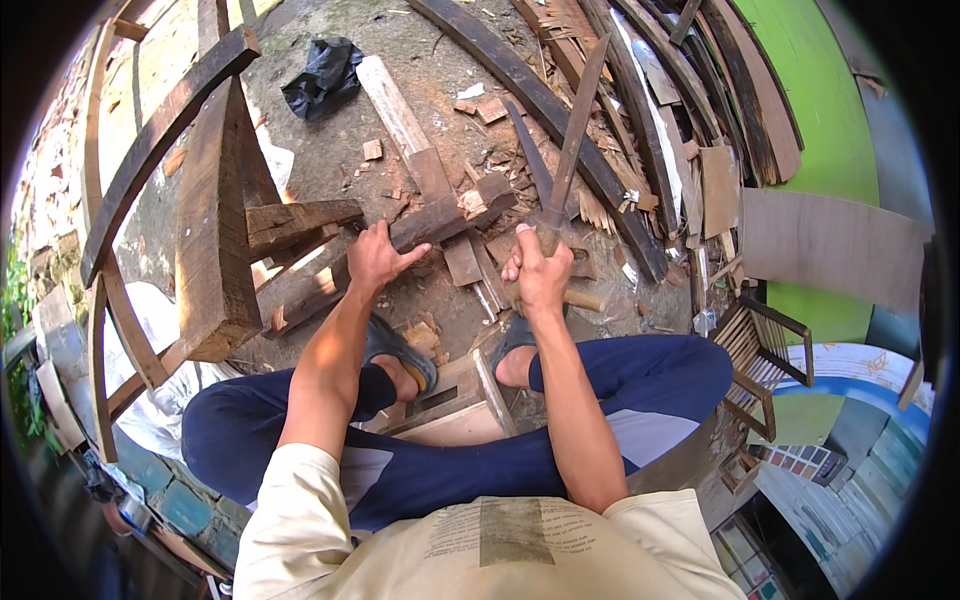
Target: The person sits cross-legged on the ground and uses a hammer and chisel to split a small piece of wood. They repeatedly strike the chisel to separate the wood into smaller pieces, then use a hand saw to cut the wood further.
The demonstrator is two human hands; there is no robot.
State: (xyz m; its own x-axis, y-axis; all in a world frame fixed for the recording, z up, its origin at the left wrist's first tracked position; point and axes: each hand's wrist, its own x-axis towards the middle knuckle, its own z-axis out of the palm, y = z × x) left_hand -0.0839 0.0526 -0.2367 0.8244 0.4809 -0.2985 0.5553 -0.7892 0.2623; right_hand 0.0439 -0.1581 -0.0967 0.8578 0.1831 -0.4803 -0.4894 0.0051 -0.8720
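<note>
My right hand [543, 268] is closed round the handle of a machete [580, 125], whose long blade points up and away. Beside the blade lies a dark, pointed strip; I cannot tell whether it is its shadow. My left hand [375, 258] grips a dark wooden beam [305, 292], thumb stretched along it. The beam lies slantwise across the ground before my feet, with pale, freshly cut wood [472, 203] near its far end. Under it crosses a shorter wooden piece [430, 175]. A round wooden handle [583, 299] pokes out beside my right hand.
Wooden frame pieces [215, 220] stand at the left. Long planks [545, 105] are piled at the far right, near a green panel [825, 100]. Chips [490, 110] and a black plastic bag [323, 80] lie ahead. A slatted wooden rack [765, 350] stands right of my knee.
</note>
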